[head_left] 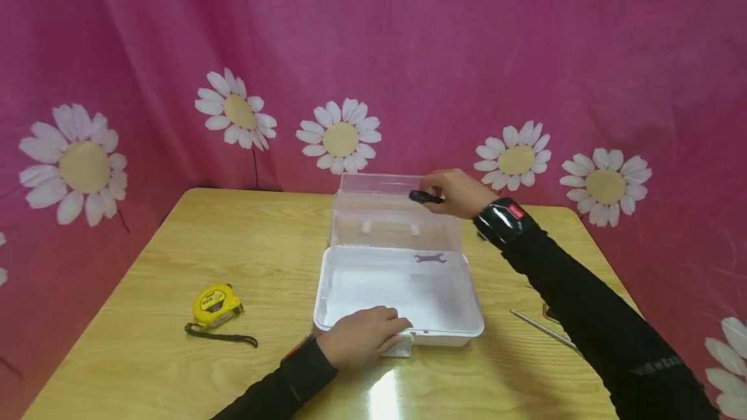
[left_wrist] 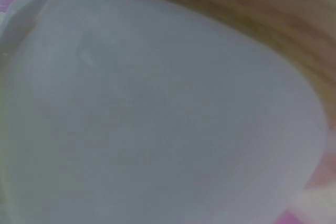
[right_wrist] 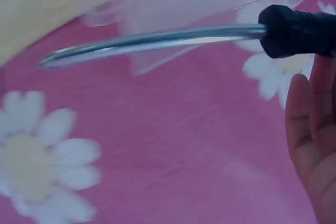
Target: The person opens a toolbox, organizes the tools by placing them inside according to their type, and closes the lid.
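Observation:
A white box with its clear lid raised stands on the table. My left hand grips the box's front edge near the latch, thumb hidden; the box's pale wall fills most of the left wrist view. Above the lid, my right hand holds a screwdriver by its black handle. In the right wrist view, the metal shaft points left from the black handle, with fingers below it. A grey-purple wrench shape shows at the box's back right.
On the wooden table, a yellow tape measure with a black strap lies left of the box. A thin metal rod is at the right, partly under the right sleeve. Behind hangs a pink flowered curtain.

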### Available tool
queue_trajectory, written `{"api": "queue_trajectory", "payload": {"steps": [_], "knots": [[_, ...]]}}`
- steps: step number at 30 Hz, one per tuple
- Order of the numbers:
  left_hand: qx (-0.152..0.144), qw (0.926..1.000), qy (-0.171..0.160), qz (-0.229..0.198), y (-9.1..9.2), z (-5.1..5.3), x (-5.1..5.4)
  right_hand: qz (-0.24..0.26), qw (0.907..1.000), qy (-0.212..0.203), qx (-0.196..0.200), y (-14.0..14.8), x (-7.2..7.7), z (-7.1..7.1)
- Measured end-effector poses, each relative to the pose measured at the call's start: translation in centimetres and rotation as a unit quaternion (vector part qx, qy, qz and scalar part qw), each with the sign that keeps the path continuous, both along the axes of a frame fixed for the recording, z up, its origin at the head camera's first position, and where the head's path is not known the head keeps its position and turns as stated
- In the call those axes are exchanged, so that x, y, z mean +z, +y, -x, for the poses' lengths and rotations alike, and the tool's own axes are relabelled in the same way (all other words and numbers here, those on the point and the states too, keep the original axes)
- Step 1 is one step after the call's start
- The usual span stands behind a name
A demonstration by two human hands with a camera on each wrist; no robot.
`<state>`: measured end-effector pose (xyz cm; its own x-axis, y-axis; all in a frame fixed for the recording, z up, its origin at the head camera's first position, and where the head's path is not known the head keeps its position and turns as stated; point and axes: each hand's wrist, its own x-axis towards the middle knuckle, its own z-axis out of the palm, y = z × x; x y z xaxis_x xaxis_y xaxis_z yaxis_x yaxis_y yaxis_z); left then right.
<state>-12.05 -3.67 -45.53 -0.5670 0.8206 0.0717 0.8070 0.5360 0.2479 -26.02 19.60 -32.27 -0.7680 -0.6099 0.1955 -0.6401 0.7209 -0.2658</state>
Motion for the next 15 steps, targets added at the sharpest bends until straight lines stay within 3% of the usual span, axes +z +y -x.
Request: {"api": "queue_trajectory", "payload": {"steps": [7,15], "knots": [[0.003,1.0000,0.005,-0.001,-0.2,0.7,0.2,-0.064,0.9957,-0.027,0.061,-7.2,0.0,4.3],[0.002,0.9999,0.004,0.012,0.3,1.0,0.2,-0.123,0.9887,-0.057,0.064,-9.6,-1.9,6.1]]}}
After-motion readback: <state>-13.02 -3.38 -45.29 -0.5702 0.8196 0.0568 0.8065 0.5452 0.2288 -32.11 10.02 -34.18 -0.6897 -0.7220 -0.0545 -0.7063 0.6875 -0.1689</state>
